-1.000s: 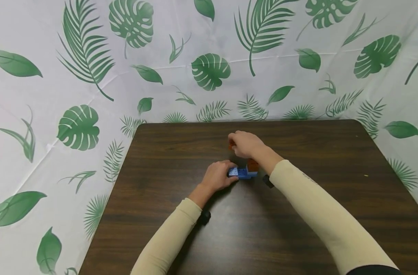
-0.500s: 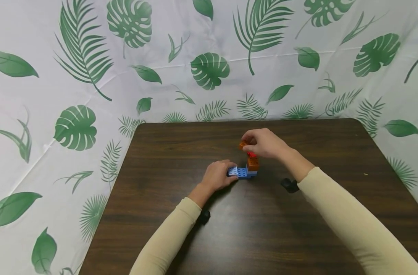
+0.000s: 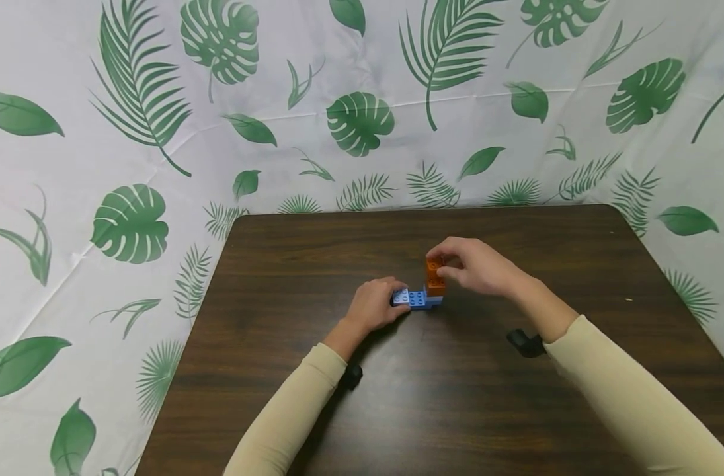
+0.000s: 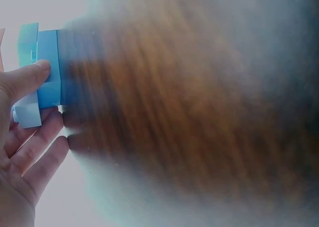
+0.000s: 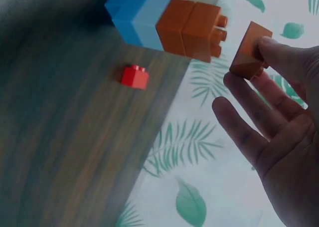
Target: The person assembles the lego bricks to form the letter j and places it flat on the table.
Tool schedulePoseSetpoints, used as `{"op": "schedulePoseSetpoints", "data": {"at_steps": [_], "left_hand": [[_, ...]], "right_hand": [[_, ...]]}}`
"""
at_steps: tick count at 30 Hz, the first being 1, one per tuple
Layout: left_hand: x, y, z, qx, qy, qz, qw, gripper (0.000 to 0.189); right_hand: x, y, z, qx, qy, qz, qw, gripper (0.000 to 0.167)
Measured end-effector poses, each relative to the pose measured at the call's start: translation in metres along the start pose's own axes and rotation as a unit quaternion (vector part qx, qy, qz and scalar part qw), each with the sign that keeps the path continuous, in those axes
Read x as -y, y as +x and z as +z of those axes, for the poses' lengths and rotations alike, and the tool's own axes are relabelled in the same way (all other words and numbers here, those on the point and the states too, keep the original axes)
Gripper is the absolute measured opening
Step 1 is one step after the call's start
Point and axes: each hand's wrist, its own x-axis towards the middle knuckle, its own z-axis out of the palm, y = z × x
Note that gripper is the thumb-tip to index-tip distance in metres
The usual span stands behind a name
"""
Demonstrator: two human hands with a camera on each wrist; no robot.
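My left hand [image 3: 373, 304] grips the left end of a base of blue toy bricks [image 3: 417, 299] on the table, thumb on one side in the left wrist view. At the base's right end rises a stack of orange-brown bricks [image 5: 187, 30] on a pale blue brick [image 5: 148, 21]. My right hand [image 3: 481, 266] pinches another orange-brown brick [image 5: 247, 50] between thumb and fingers. In the right wrist view a small gap separates this brick from the studs on top of the stack.
A small red brick [image 5: 134, 77] lies on the dark wooden table [image 3: 433, 396] beside the stack; the head view hides it. Behind the table hangs a white leaf-patterned cloth [image 3: 302, 132].
My right hand has moved right and then slightly down, bringing the orange-brown brick from behind the stack to just over it. My left hand stays at the blue base.
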Motion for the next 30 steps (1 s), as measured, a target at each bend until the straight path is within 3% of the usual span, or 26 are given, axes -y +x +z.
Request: {"op": "schedulePoseSetpoints", "data": {"at_steps": [8, 30], "left_hand": [[0.001, 0.001, -0.001, 0.0, -0.005, -0.004, 1.0, 0.039], [0.01, 0.007, -0.005, 0.0, 0.002, 0.007, 1.0, 0.04]], "right_hand": [[-0.004, -0.009, 0.01, -0.023, -0.008, -0.025, 0.9994, 0.033], [0.0, -0.002, 0.008, -0.019, -0.03, -0.002, 0.9994, 0.033]]}}
